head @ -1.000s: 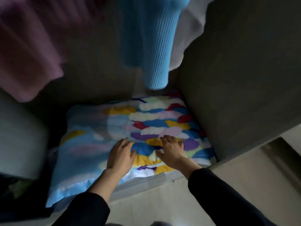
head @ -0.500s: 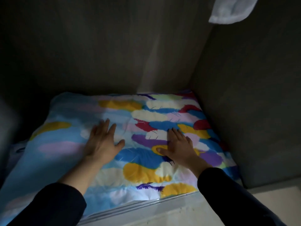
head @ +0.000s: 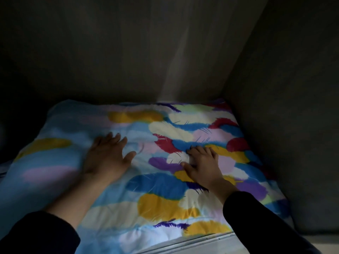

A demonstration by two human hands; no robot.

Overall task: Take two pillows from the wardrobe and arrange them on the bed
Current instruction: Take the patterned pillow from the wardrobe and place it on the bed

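A pillow (head: 156, 202) with a bright feather print in blue, yellow, red and purple lies flat on the bottom of the dark wardrobe. My left hand (head: 106, 156) rests palm down on its left-centre, fingers spread. My right hand (head: 203, 165) lies on its right-centre, fingers bent and pressing into the fabric. Neither hand has the pillow lifted. Both forearms wear dark sleeves. Whether a second pillow lies beneath is hidden.
The wardrobe's back panel (head: 128, 52) rises right behind the pillow and its right side wall (head: 286, 107) stands against the pillow's right edge. A pale front sill (head: 201, 242) runs below the pillow. The left side is in deep shadow.
The view has dropped and moved closer into the wardrobe; the hanging clothes have left the frame. Both hands have slid farther back across the pillow, and the right fingers have curled.
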